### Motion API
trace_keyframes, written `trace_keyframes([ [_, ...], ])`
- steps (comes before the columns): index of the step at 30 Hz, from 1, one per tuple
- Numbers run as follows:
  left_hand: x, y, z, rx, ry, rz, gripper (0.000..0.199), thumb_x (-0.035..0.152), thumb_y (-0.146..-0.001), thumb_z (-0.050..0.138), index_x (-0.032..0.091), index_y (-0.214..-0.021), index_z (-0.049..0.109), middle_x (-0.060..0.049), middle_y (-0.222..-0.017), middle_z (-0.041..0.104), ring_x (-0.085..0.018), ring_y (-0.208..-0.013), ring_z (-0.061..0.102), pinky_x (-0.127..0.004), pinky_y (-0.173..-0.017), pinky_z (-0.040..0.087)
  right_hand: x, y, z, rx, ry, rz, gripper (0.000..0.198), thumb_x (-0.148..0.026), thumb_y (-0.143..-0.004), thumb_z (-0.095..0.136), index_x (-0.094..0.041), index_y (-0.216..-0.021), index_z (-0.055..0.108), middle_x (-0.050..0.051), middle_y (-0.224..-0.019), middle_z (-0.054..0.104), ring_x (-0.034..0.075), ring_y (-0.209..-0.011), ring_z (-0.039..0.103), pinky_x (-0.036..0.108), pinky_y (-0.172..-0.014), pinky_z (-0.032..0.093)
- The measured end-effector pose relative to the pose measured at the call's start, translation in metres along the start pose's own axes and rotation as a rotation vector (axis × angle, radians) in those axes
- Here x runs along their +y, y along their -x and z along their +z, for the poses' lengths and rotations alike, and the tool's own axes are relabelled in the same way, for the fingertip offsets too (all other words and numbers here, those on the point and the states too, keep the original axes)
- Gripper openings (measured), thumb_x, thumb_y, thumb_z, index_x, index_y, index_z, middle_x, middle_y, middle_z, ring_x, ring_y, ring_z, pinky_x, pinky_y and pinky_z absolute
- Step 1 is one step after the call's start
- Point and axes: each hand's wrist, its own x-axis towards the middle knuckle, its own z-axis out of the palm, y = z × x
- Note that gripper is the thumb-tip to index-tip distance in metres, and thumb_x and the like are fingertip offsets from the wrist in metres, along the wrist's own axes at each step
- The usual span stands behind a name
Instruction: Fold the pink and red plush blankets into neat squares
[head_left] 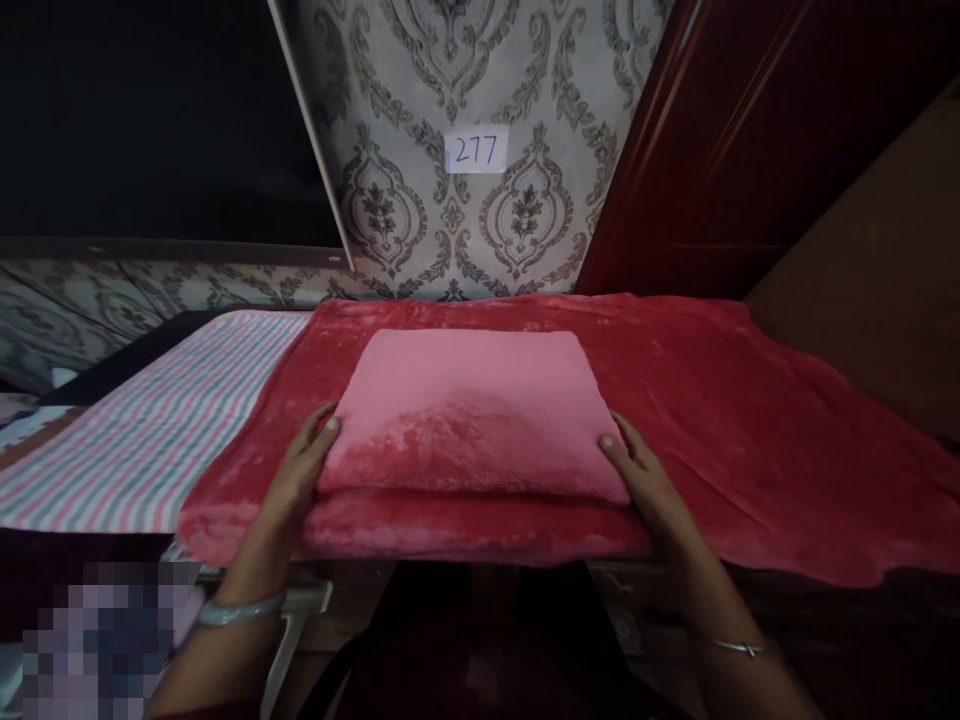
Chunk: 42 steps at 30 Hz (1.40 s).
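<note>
A pink plush cloth (465, 400), folded into a thick rectangle, lies flat on a red plush blanket (697, 420). Its front half has a rougher, darker nap than its back half. My left hand (306, 455) grips the left edge, thumb on top and fingers down the side. On the opposite edge my right hand (641, 475) holds it the same way. The fingertips of both hands are partly hidden behind the cloth's sides. Along the front, the blanket makes a thick rounded fold.
A striped cloth (165, 430) lies left of the blanket. A large dark screen (150, 120) hangs at the upper left. On the patterned wall (450, 230) is a paper label (477, 149) reading 277. A dark red wooden panel (690, 150) rises at the right.
</note>
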Motion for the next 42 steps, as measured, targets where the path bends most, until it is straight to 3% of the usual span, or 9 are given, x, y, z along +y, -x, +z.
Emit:
trace_keyframes([
  [6, 0.012, -0.013, -0.012, -0.117, 0.169, -0.066, 0.077, 0.061, -0.070, 0.079, 0.025, -0.137, 0.065, -0.009, -0.152, 0.055, -0.030, -0.140, 0.050, -0.037, -0.118, 0.040, 0.003, 0.011, -0.005, -0.019, 0.066, -0.042, 0.083, -0.067, -0.088, 0.059, -0.027, -0.158, 0.039, 0.006, -0.163, 0.039, 0.029, -0.152, 0.032, 0.047, -0.126, 0.023],
  [9, 0.016, -0.013, -0.021, -0.215, 0.263, -0.097, 0.091, 0.044, -0.063, 0.084, 0.028, -0.148, 0.055, -0.010, -0.143, 0.064, -0.029, -0.115, 0.069, -0.035, -0.097, 0.057, 0.010, 0.013, -0.012, -0.033, 0.012, -0.095, 0.066, -0.057, -0.097, 0.045, -0.030, -0.158, 0.041, 0.002, -0.163, 0.041, 0.024, -0.152, 0.032, 0.045, -0.127, 0.020],
  [12, 0.015, -0.012, -0.030, -0.312, 0.195, -0.082, 0.108, 0.035, -0.064, 0.084, 0.036, -0.159, 0.033, -0.008, -0.138, 0.067, -0.024, -0.094, 0.075, -0.032, -0.079, 0.062, 0.014, 0.015, -0.019, -0.168, -0.085, -0.100, 0.070, -0.044, -0.095, 0.050, -0.031, -0.162, 0.032, 0.004, -0.158, 0.048, 0.025, -0.143, 0.048, 0.046, -0.122, 0.033],
  [14, 0.013, -0.013, -0.034, -0.343, 0.069, 0.005, 0.108, 0.040, -0.070, 0.081, 0.036, -0.162, 0.025, -0.008, -0.141, 0.065, -0.025, -0.102, 0.074, -0.032, -0.083, 0.062, 0.013, 0.016, -0.022, -0.228, -0.117, -0.114, 0.078, -0.040, -0.092, 0.056, -0.030, -0.163, 0.026, 0.006, -0.158, 0.048, 0.025, -0.140, 0.052, 0.045, -0.118, 0.039],
  [17, 0.007, -0.017, -0.036, -0.333, -0.133, 0.204, 0.104, 0.050, -0.076, 0.077, 0.033, -0.163, 0.023, -0.009, -0.154, 0.053, -0.032, -0.130, 0.061, -0.039, -0.100, 0.056, 0.011, 0.014, -0.019, -0.179, -0.079, -0.245, 0.085, -0.042, -0.088, 0.065, -0.030, -0.163, 0.027, 0.005, -0.165, 0.036, 0.026, -0.149, 0.039, 0.044, -0.122, 0.035],
  [22, -0.013, -0.026, -0.034, -0.304, -0.413, 0.524, 0.101, 0.056, -0.078, 0.073, 0.026, -0.163, 0.027, -0.012, -0.165, 0.035, -0.036, -0.149, 0.037, -0.049, -0.121, 0.034, 0.015, 0.008, -0.005, -0.055, 0.078, -0.357, 0.087, -0.042, -0.088, 0.068, -0.030, -0.164, 0.026, 0.007, -0.164, 0.037, 0.027, -0.149, 0.039, 0.045, -0.122, 0.036],
  [29, -0.027, -0.040, -0.040, -0.330, -0.589, 0.746, 0.086, 0.054, -0.085, 0.062, 0.022, -0.160, 0.034, -0.016, -0.159, 0.045, -0.035, -0.144, 0.045, -0.050, -0.120, 0.036, 0.033, -0.003, 0.002, 0.071, 0.195, -0.517, 0.070, -0.036, -0.093, 0.058, -0.033, -0.159, 0.037, 0.005, -0.153, 0.054, 0.026, -0.137, 0.054, 0.043, -0.115, 0.044],
  [37, 0.006, -0.050, -0.019, -0.246, -0.524, 0.818, 0.082, 0.065, -0.073, 0.066, 0.025, -0.144, 0.054, -0.014, -0.166, 0.032, -0.039, -0.152, 0.029, -0.055, -0.121, 0.032, 0.003, -0.032, -0.001, 0.093, 0.244, -0.640, 0.059, -0.047, -0.086, 0.065, -0.030, -0.143, 0.060, 0.013, -0.149, 0.050, 0.033, -0.136, 0.050, 0.053, -0.113, 0.042],
  [42, 0.049, -0.042, -0.007, -0.223, -0.350, 0.765, 0.054, 0.061, -0.075, 0.067, 0.028, -0.117, 0.071, -0.009, -0.157, 0.049, -0.036, -0.145, 0.042, -0.046, -0.121, 0.033, -0.040, -0.050, -0.006, 0.125, 0.114, -0.593, 0.037, -0.056, -0.084, 0.064, -0.029, -0.106, 0.076, 0.012, -0.133, 0.060, 0.035, -0.128, 0.054, 0.051, -0.111, 0.043],
])
